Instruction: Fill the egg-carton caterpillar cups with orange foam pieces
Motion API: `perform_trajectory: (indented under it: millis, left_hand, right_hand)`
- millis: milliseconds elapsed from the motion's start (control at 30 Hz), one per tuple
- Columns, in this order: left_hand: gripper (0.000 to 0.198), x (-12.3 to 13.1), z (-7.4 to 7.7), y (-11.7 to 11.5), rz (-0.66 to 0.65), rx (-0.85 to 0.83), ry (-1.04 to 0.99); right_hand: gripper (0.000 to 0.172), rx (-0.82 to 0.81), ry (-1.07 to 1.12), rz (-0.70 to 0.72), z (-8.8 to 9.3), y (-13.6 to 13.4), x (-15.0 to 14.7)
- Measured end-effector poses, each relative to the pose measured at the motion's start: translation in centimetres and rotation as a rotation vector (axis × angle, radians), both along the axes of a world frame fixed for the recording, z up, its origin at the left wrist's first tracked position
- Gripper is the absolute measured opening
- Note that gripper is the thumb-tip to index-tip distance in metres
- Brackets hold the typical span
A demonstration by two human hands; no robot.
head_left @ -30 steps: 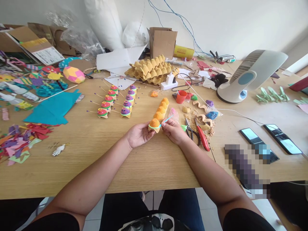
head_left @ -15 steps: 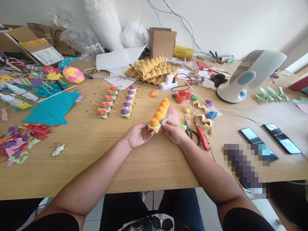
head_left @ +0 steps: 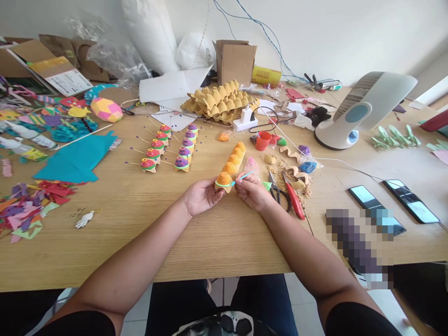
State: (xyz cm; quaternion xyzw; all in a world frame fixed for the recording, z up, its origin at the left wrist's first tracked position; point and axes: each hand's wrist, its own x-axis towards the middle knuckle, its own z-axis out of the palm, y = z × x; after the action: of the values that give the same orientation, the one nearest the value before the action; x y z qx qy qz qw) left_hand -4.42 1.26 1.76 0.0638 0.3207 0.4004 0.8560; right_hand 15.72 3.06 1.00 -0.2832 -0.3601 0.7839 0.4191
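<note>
My left hand [head_left: 204, 196] grips the near end of an egg-carton strip [head_left: 233, 165] whose cups are covered in orange clay. A light green band runs round the base of the nearest cup. Between the fingers of my right hand [head_left: 255, 190] is a thin blue modelling tool [head_left: 246, 174], its lower tip at the right side of that green band. Beyond, to the left, stand two finished-looking strips, one with red and green cups [head_left: 156, 148] and one with purple cups [head_left: 186, 148], both stuck with thin pins.
Right of my hands lie black scissors [head_left: 279, 192], a red-handled cutter [head_left: 294, 196] and carton scraps [head_left: 298, 172]. Behind them are a red cup [head_left: 262, 141], a power strip [head_left: 245, 122] and stacked egg trays [head_left: 220, 102]. A fan [head_left: 360, 112] and phones [head_left: 410, 201] are at the right.
The blue tool has tilted a little flatter in my right hand, its tip staying by the green band. My left hand and the orange strip look unmoved.
</note>
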Motion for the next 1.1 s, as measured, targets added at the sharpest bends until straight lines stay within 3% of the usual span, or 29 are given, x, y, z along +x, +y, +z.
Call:
perform_trajectory:
  millis: [500, 600, 733, 833, 933, 1033, 1100]
  left_hand:
    - [0.03, 0.1, -0.1, 0.2, 0.024, 0.023, 0.058]
    - [0.03, 0.1, -0.2, 0.3, 0.039, 0.027, 0.061]
    - [0.028, 0.2, -0.4, 0.3, 0.05, 0.023, 0.049]
    - [0.028, 0.3, -0.4, 0.3, 0.047, 0.018, 0.037]
    - [0.027, 0.4, -0.3, 0.3, 0.046, 0.02, 0.025]
    - [0.027, 0.5, -0.2, 0.3, 0.042, 0.023, 0.019]
    - [0.027, 0.5, -0.2, 0.3, 0.041, 0.021, 0.019]
  right_hand:
    - [0.04, 0.081, -0.079, -0.065, -0.3, -0.2, -0.4]
    - [0.036, 0.097, -0.125, -0.203, -0.2, -0.2, -0.4]
    - [0.03, 0.198, -0.28, -0.505, 1.0, 0.4, 0.7]
    - [0.024, 0.295, -0.419, -0.657, 3.0, 2.4, 2.7]
    - [0.017, 0.489, -0.739, -0.711, 5.1, 6.3, 4.8]
    - [0.01, 0.598, -1.096, -0.703, 6.5, 11.1, 6.1]
    - [0.01, 0.546, -1.276, -0.626, 6.9, 13.9, 6.4]
